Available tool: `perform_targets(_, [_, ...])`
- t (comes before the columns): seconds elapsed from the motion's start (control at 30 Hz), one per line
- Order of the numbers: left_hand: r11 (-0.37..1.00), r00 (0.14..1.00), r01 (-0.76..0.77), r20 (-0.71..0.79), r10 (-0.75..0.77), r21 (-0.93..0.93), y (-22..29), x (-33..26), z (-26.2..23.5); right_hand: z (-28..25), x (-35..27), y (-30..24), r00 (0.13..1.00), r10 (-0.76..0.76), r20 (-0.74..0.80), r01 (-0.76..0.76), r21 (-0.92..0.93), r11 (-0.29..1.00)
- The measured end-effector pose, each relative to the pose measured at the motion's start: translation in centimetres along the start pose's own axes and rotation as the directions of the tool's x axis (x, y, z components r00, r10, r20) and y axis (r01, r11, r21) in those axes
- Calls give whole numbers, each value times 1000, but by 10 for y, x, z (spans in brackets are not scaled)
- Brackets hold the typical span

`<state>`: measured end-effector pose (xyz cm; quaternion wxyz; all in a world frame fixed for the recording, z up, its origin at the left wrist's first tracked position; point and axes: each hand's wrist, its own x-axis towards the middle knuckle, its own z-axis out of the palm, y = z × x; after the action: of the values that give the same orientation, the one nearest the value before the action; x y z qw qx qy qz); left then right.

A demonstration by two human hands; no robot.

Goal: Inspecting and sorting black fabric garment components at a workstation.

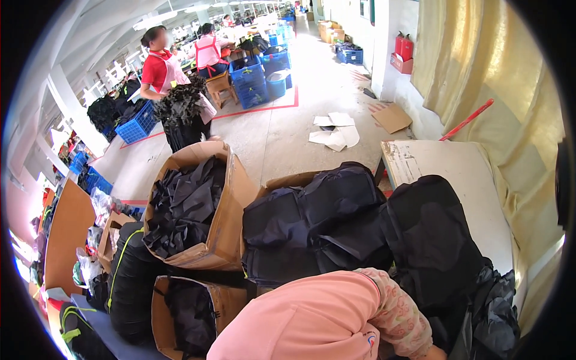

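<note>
Neither of my own hands shows. Directly before me a co-worker in a pink top (306, 318) bends over, one patterned sleeve (399, 312) reaching down to the right. Part of that person's hand (436, 353) shows at the lower edge, beside dark fabric; its fingers are cut off. Beyond the bent back, stacked black fabric pieces (318, 210) fill a wide cardboard box. Another black pile (432, 234) lies to the right, partly over a pale board (432, 159). Crumpled black material (495, 315) sits at the lower right.
A tall carton (231, 222) of black scraps and a smaller carton (225, 306) stand left. Another person (162, 78) carries a dark bundle beyond them. Blue crates (249, 84) line the aisle; paper sheets (339, 135) lie on its floor. A yellowish curtain (474, 66) hangs right.
</note>
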<state>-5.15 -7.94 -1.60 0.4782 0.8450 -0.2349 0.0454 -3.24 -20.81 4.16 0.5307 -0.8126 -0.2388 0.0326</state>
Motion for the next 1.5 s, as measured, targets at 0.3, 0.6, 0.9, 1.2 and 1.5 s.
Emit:
perform_targets(0.3, [895,907,-405,44,419,-186,-4,-1,-9,-37,7,-27,980,22,-199,-72,-248,966])
perform_targets(0.6, [951,932,-184,-263,249,249,-6,-9,-141,-84,56,-54,987,-64,-148,98,234,967])
perform_targets(0.9, [735,959,-59,165,229,-676,-24,23,-105,-98,51,-53,995,-73,74,41,364,930])
perform_targets(1.2, [626,987,161,130,-95,-763,-43,12,-49,-59,64,-22,925,-329,-192,316,-97,944])
perform_targets(1.5, [404,855,-253,-398,-332,-879,-3,27,-59,7,34,19,907,-360,-216,370,6,929])
